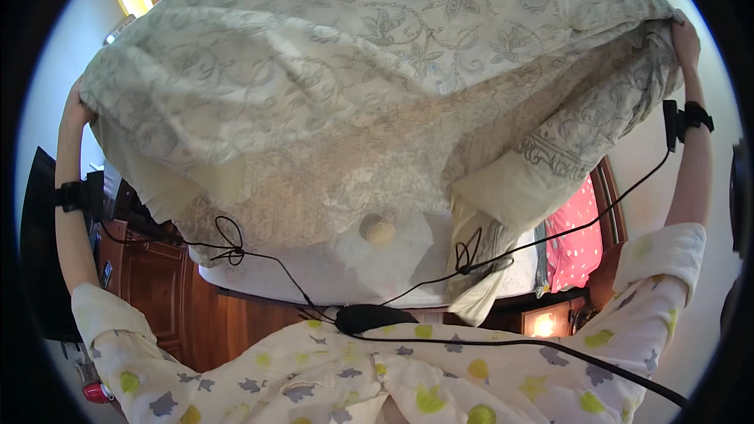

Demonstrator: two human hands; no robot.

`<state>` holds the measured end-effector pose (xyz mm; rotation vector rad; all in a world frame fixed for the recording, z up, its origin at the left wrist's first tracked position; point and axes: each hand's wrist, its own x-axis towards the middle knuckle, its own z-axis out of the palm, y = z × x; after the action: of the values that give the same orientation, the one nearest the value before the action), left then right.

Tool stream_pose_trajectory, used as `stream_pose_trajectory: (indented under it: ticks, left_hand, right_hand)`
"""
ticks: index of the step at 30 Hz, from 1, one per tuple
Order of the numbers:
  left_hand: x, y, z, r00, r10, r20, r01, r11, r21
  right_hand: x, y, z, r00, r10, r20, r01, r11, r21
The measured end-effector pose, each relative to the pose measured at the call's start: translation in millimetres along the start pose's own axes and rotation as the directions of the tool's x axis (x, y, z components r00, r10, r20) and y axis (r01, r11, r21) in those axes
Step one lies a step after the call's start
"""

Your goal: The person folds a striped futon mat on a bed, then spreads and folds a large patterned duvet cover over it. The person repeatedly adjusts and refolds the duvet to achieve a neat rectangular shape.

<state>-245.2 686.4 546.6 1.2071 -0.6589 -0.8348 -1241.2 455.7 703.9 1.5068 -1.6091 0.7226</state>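
A large cream duvet (pixel 377 55) with grey floral patterning is spread wide in the air between my raised arms. My left hand (pixel 78 107) is closed around its left edge; the fingers are partly hidden by the cloth. On the far right, my right hand (pixel 686 41) grips the opposite upper corner. The duvet's middle sags in folds, and a patterned flap with a plain cream edge hangs down at the right. Under it lies a bed with a pale sheet (pixel 306 275), mostly covered from view.
Pink spotted bedding (pixel 575 228) lies at the bed's right end by a wooden headboard (pixel 613 200). A wooden cabinet (pixel 153 298) stands at the left, near a dark screen (pixel 39 251). Black cables (pixel 267 257) run from both wrist straps to my chest. A glowing light (pixel 542 323) shows lower right.
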Motion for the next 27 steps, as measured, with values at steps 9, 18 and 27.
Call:
stream_pose_trajectory:
  ticks: [9,18,27]
  left_hand:
    - [6,-112,-74,0.947,-0.291,0.136,0.294,0.956,0.0]
    - [-100,-317,-104,0.821,-0.571,-0.011,0.562,0.803,0.198]
    - [-21,-400,-87,0.905,-0.419,-0.072,0.183,0.233,0.955]
  right_hand:
    - [-131,-31,12,0.972,-0.133,0.195,0.061,0.939,0.339]
    - [-374,-65,-14,0.612,-0.238,0.755,-0.296,0.816,0.496]
    - [-457,-95,74,0.399,-0.261,0.879,-0.358,0.838,0.412]
